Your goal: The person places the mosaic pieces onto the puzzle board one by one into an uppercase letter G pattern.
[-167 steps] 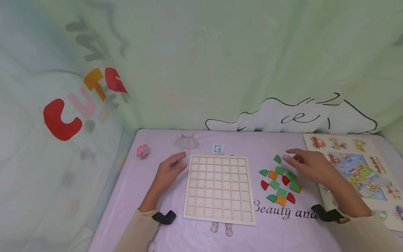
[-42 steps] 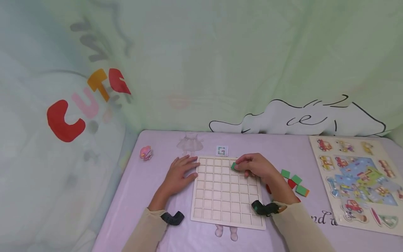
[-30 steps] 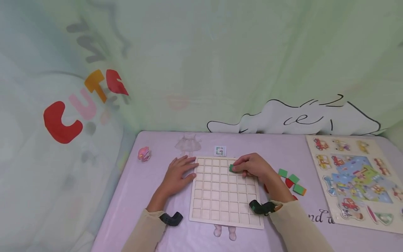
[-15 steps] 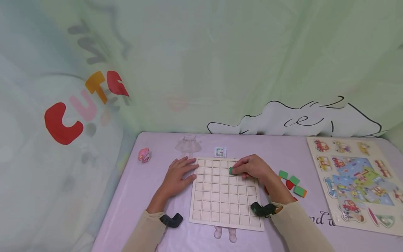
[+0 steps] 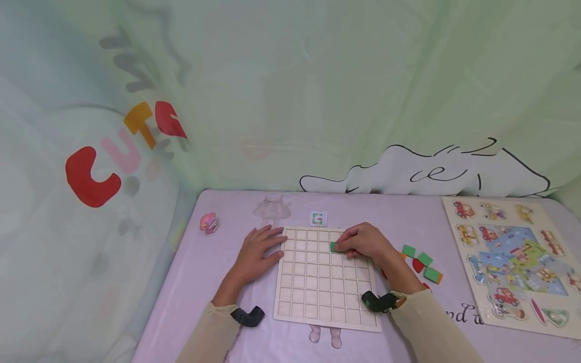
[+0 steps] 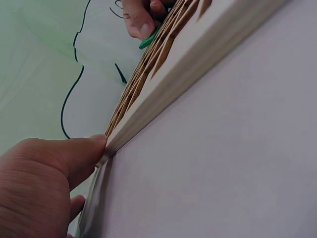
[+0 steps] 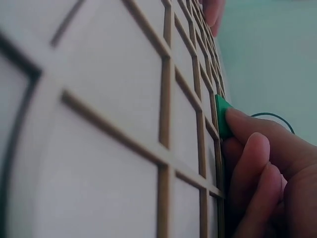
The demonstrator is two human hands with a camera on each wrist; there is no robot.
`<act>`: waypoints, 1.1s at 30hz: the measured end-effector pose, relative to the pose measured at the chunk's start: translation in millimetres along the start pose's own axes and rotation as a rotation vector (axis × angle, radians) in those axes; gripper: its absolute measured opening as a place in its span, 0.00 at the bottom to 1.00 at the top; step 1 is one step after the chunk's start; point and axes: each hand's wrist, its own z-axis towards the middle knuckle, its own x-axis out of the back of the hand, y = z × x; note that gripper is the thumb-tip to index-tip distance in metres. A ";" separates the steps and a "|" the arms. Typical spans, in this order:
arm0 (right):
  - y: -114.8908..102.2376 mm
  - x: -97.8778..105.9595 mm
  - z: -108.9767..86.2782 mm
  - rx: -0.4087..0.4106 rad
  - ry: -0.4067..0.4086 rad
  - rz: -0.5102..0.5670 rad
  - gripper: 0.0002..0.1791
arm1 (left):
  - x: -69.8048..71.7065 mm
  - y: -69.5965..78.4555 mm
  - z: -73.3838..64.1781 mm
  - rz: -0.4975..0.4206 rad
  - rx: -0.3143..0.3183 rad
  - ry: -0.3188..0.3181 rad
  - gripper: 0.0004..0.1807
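Green tile (image 5: 333,247): located on the grid board (image 5: 313,307), at the 5th cell from the left in the 2nd row from the far edge. Hands: the right hand (image 5: 365,240) pinches the tile, thumb and fingertips drawn together on it; the left hand (image 5: 257,254) lies spread at the board's left edge, with no object in its grasp.

Recommended procedure: align the tile's sides with the raised ribs (image 7: 167,99), lower it flat, then press the exposed face before releasing. Use the left hand as a stop against board slip. A tilted tile would probably catch on a rib.

View differences: only the head view shows the pattern card (image 5: 318,219) beyond the board and the loose tiles (image 5: 424,259) at right on the counter (image 5: 199,262). The left wrist view shows the left thumb touching the board's edge. The right wrist view shows the tile close up, partly covered by the thumb; full seating cannot be determined.
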 end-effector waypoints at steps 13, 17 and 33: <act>2.9 -0.7 3.3 -0.024 0.017 -0.037 0.11 | 0.6 0.4 0.3 0.020 0.020 -0.016 0.22; 3.0 -0.5 3.3 -0.021 0.013 -0.048 0.11 | 1.7 2.0 0.1 0.000 0.013 -0.009 0.22; -0.6 0.3 -1.2 -0.007 -0.005 -0.050 0.12 | 3.3 6.2 -0.3 -0.016 -0.011 0.012 0.22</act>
